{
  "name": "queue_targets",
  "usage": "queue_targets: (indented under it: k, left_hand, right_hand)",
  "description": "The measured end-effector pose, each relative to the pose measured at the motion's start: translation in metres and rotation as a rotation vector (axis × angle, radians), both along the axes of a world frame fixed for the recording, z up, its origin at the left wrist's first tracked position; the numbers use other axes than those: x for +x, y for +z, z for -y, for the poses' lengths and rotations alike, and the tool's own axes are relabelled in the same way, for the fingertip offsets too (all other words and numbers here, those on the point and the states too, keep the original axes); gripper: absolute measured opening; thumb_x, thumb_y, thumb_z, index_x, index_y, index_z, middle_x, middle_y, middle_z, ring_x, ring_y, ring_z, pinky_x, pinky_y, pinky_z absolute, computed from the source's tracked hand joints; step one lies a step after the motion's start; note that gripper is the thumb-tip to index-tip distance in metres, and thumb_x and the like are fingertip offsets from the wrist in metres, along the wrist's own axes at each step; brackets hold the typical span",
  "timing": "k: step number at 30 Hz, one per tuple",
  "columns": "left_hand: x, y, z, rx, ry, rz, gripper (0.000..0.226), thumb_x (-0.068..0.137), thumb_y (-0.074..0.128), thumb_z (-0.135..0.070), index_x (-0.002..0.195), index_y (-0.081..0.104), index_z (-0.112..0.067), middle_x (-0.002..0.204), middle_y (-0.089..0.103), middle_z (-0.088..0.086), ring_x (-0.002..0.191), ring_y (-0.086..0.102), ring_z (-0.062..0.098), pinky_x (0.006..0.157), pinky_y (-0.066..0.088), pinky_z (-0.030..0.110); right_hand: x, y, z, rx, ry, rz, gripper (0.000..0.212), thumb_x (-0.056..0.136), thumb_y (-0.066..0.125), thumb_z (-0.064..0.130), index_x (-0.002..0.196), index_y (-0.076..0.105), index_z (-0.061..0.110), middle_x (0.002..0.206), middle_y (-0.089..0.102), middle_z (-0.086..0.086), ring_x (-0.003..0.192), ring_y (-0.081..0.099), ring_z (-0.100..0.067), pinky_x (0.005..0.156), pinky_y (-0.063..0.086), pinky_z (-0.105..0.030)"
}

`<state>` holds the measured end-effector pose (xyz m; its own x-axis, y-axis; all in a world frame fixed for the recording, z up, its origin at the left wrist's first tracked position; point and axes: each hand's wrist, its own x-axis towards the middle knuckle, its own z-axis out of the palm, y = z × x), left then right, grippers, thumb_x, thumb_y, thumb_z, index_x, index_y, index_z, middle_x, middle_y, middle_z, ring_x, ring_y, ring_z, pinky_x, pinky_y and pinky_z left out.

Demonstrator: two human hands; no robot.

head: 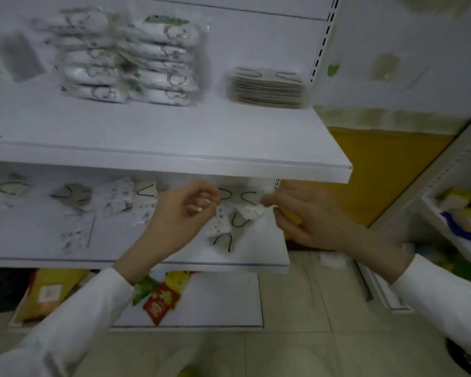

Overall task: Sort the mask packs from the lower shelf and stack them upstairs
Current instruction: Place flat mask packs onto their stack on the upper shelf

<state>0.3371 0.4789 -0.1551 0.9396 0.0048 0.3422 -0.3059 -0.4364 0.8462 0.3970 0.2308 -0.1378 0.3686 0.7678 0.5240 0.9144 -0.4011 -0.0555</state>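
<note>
White crinkled mask pack (221, 223) between left hand (184, 213) and right hand (306, 217).

I see a red packet (161, 306) at six o'clock, a yellow bag (49, 291) at eight, a yellow panel (378, 170) at three, tiles (297, 349) at five.

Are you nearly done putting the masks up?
About halfway. Done: stacks sit on the upper shelf. In hand: the left hand and right hand pinch a pack over the lower shelf. Left: several loose packs lie there.
</note>
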Motion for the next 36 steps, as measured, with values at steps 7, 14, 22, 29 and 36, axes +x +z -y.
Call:
queue_targets:
  k: [7, 14, 22, 29, 36]
  left_hand:
    - [-0.003, -0.146, -0.059, 0.147, 0.191, -0.33, 0.039, 0.079, 0.066, 0.005, 0.074, 0.06, -0.033, 0.078, 0.068, -0.013, 0.074, 0.062, -0.008, 0.063, 0.043, 0.003]
    - [-0.001, -0.237, -0.09, 0.081, 0.206, -0.501, 0.038, 0.08, 0.061, 0.014, 0.065, 0.059, -0.02, 0.062, 0.062, -0.009, 0.06, 0.059, -0.011, 0.052, 0.043, 0.006]
    - [0.023, -0.273, -0.106, 0.12, 0.135, -0.487, 0.04, 0.08, 0.067, 0.004, 0.075, 0.059, -0.035, 0.08, 0.057, -0.045, 0.078, 0.058, -0.014, 0.062, 0.042, 0.0]
    - [0.039, -0.282, -0.092, 0.101, 0.129, -0.496, 0.032, 0.083, 0.066, -0.001, 0.078, 0.06, -0.032, 0.083, 0.059, -0.04, 0.084, 0.058, -0.01, 0.065, 0.044, 0.004]
    - [0.043, -0.288, -0.078, 0.079, 0.143, -0.542, 0.029, 0.084, 0.065, -0.004, 0.079, 0.059, -0.033, 0.07, 0.066, -0.014, 0.077, 0.06, -0.005, 0.063, 0.048, 0.008]
  right_hand:
    - [0.025, -0.131, -0.019, -0.087, -0.107, -0.362, 0.025, 0.084, 0.051, 0.01, 0.096, 0.072, 0.009, 0.093, 0.072, -0.002, 0.083, 0.062, -0.016, 0.063, 0.053, -0.026]
    - [0.087, -0.263, -0.079, -0.17, -0.628, -0.753, 0.027, 0.094, 0.049, 0.013, 0.114, 0.068, 0.013, 0.106, 0.069, -0.011, 0.097, 0.064, -0.03, 0.08, 0.053, -0.036]
    - [0.166, -0.325, -0.145, -0.188, -1.091, -0.8, 0.034, 0.099, 0.041, 0.032, 0.108, 0.061, 0.006, 0.111, 0.064, -0.014, 0.104, 0.059, -0.032, 0.081, 0.048, -0.036]
    - [0.181, -0.336, -0.166, -0.236, -1.191, -0.912, 0.04, 0.085, 0.063, 0.035, 0.117, 0.057, 0.01, 0.12, 0.059, -0.009, 0.114, 0.055, -0.028, 0.096, 0.044, -0.038]
    - [0.179, -0.331, -0.174, -0.243, -1.109, -0.972, 0.058, 0.079, 0.061, 0.047, 0.122, 0.055, 0.009, 0.126, 0.053, -0.01, 0.119, 0.048, -0.031, 0.098, 0.042, -0.04]
